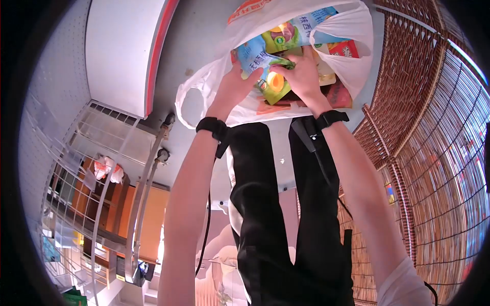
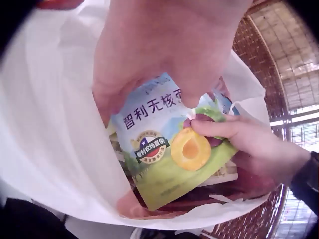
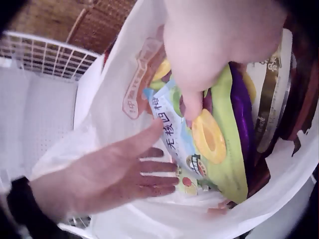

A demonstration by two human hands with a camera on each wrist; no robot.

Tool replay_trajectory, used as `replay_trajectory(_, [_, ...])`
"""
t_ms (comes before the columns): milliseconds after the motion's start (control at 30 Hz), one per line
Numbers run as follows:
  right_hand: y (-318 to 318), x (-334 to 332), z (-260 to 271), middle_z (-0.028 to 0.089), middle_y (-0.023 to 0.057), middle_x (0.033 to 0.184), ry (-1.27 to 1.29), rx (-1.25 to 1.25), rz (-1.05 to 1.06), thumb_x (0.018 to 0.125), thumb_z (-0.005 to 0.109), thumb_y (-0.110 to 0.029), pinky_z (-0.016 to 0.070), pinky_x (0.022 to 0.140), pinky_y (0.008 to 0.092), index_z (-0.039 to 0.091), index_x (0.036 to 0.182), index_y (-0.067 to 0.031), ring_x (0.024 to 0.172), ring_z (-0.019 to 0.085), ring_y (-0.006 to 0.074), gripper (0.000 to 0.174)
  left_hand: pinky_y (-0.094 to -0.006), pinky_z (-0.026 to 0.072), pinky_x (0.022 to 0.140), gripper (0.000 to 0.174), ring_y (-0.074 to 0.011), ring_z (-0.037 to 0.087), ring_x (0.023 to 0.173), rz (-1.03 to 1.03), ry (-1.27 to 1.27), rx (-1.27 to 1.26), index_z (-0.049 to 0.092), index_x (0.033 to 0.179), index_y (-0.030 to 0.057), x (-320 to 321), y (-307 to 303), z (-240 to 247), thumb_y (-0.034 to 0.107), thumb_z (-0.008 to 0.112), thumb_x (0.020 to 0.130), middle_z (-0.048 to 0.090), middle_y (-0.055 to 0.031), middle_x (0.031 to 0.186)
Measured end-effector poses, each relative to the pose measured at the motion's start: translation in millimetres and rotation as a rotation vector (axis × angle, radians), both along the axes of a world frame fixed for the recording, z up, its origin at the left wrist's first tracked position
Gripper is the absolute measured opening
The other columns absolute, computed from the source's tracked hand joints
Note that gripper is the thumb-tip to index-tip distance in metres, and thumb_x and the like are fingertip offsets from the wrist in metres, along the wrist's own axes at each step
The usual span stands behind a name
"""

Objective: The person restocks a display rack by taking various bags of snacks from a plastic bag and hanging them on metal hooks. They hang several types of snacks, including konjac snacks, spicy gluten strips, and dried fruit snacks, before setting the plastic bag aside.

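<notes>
A white plastic bag (image 1: pixel 204 86) stands open on the floor, full of snack packets. Both hands are inside its mouth on one green and blue pouch (image 1: pixel 268 79) printed with a yellow fruit half. My left hand (image 1: pixel 240 84) pinches the pouch's left edge, thumb on the front and fingers (image 3: pixel 154 174) stretched behind it. My right hand (image 1: pixel 303 71) grips the right edge, thumb (image 2: pixel 219 128) lying across the printed face. In the wrist views the pouch (image 2: pixel 169 164) (image 3: pixel 219 144) stands nearly upright against darker packets.
More packets fill the bag: a blue one (image 1: pixel 311 23) and a red one (image 1: pixel 344 49). A woven wicker wall (image 1: pixel 434 127) curves along the right. A white wire shelf (image 1: pixel 102 132) and a white counter (image 1: pixel 122 51) stand at the left. My black trousers (image 1: pixel 280 229) fill the foreground.
</notes>
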State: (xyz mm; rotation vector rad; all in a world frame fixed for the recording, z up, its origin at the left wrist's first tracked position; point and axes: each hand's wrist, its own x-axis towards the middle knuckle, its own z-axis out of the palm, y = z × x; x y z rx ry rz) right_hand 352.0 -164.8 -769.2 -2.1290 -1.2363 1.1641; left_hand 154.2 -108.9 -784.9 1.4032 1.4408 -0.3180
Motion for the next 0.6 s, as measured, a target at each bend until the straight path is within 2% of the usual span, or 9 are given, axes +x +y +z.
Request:
replay_trajectory(33, [1.5, 3.8, -2.4, 0.045, 0.0178, 0.133, -0.003, 0.002, 0.015, 0.074, 0.079, -0.029, 0.0460, 0.095, 0.0403, 0.072, 0.103, -0.0032, 0.116, 0.052, 0.0345, 0.040, -0.0342, 0.0517, 0.076, 0.070, -0.0206, 0.066, 0.089, 0.029, -0.016, -0.054, 0.047, 0.133, 0.0008, 3.3, -0.1, -8.0, 0.051, 0.065, 0.086, 0.066, -0.0120, 0.111])
replay_trajectory(100, [-3.1, 12.2, -2.6, 0.057, 0.0135, 0.121, 0.304, -0.107, -0.040, 0.075, 0.079, -0.027, 0.0514, 0.082, 0.0311, 0.071, 0.103, 0.0006, 0.098, 0.063, 0.0230, 0.040, -0.0326, 0.0516, 0.076, 0.071, -0.0184, 0.064, 0.092, 0.174, -0.035, -0.193, 0.047, 0.133, 0.0019, 12.2, -4.3, -13.4, 0.049, 0.068, 0.085, 0.065, -0.0084, 0.111])
replay_trajectory(200, [-7.8, 28.3, 2.8, 0.066, 0.0135, 0.111, 0.632, -0.347, -0.192, 0.075, 0.078, -0.030, 0.0496, 0.085, 0.0344, 0.071, 0.098, 0.0004, 0.092, 0.066, 0.0217, 0.039, -0.0302, 0.0517, 0.077, 0.066, -0.0159, 0.063, 0.095, 0.486, -0.104, -0.295, 0.050, 0.129, 0.0029, 30.7, -18.5, -5.0, 0.042, 0.074, 0.082, 0.065, -0.0041, 0.109])
replay_trajectory(267, [-7.4, 35.4, 9.6, 0.070, 0.0101, 0.101, 0.680, -0.265, -0.282, 0.078, 0.076, -0.035, 0.0493, 0.083, 0.0309, 0.067, 0.108, 0.0006, 0.089, 0.065, 0.0155, 0.048, -0.0294, 0.0518, 0.077, 0.061, -0.0157, 0.063, 0.096, 0.660, -0.151, -0.267, 0.054, 0.126, 0.0030, 39.5, -27.6, 1.6, 0.036, 0.077, 0.080, 0.065, -0.0034, 0.108])
replay_trajectory(333, [-0.3, 50.2, 8.6, 0.069, 0.0095, 0.099, 0.584, -0.519, -0.053, 0.080, 0.075, -0.036, 0.0493, 0.081, 0.0289, 0.057, 0.121, 0.0024, 0.090, 0.064, 0.0148, 0.058, -0.0316, 0.0532, 0.078, 0.050, -0.0177, 0.064, 0.095, 1.078, -0.406, -0.364, 0.059, 0.118, 0.0024, 44.8, -28.0, 18.1, 0.022, 0.081, 0.077, 0.065, -0.0044, 0.107])
replay_trajectory(367, [4.0, 50.7, 6.4, 0.067, 0.0089, 0.103, 0.646, -0.383, -0.136, 0.083, 0.074, -0.036, 0.0494, 0.081, 0.0277, 0.054, 0.124, -0.0004, 0.092, 0.064, 0.0158, 0.058, -0.0318, 0.0529, 0.079, 0.042, -0.0178, 0.065, 0.091, 1.312, -0.287, -0.369, 0.063, 0.110, -0.0014, 51.2, -25.3, 28.7, 0.008, 0.081, 0.073, 0.067, -0.0081, 0.105])
replay_trajectory(400, [6.0, 51.4, 3.5, 0.067, 0.0089, 0.103, 0.647, -0.378, -0.138, 0.083, 0.074, -0.036, 0.0494, 0.081, 0.0277, 0.054, 0.124, -0.0004, 0.092, 0.064, 0.0158, 0.058, -0.0318, 0.0529, 0.079, 0.042, -0.0178, 0.065, 0.091, 1.308, -0.288, -0.365, 0.063, 0.110, -0.0014, 48.9, -26.2, 32.1, 0.008, 0.081, 0.073, 0.067, -0.0081, 0.105])
replay_trajectory(467, [13.2, 52.8, -1.3, 0.065, 0.0063, 0.107, 1.074, -0.391, -0.929, 0.085, 0.073, -0.033, 0.0500, 0.085, 0.0297, 0.059, 0.117, -0.0048, 0.095, 0.064, 0.0179, 0.045, -0.0325, 0.0535, 0.078, 0.042, -0.0179, 0.065, 0.090, 1.333, -0.387, -0.443, 0.063, 0.109, -0.0007, 44.7, -23.0, 37.7, 0.006, 0.080, 0.072, 0.068, -0.0080, 0.103])
replay_trajectory(600, [36.3, 46.7, -13.4, 0.065, 0.0060, 0.115, 0.925, -0.167, -1.171, 0.089, 0.069, -0.016, 0.0509, 0.093, 0.0330, 0.061, 0.116, -0.0060, 0.106, 0.062, 0.0184, 0.030, -0.0317, 0.0524, 0.077, 0.036, -0.0175, 0.065, 0.087, 1.124, -0.353, -0.344, 0.065, 0.106, -0.0003, 33.7, -17.5, 74.7, 0.003, 0.078, 0.073, 0.068, -0.0066, 0.100])
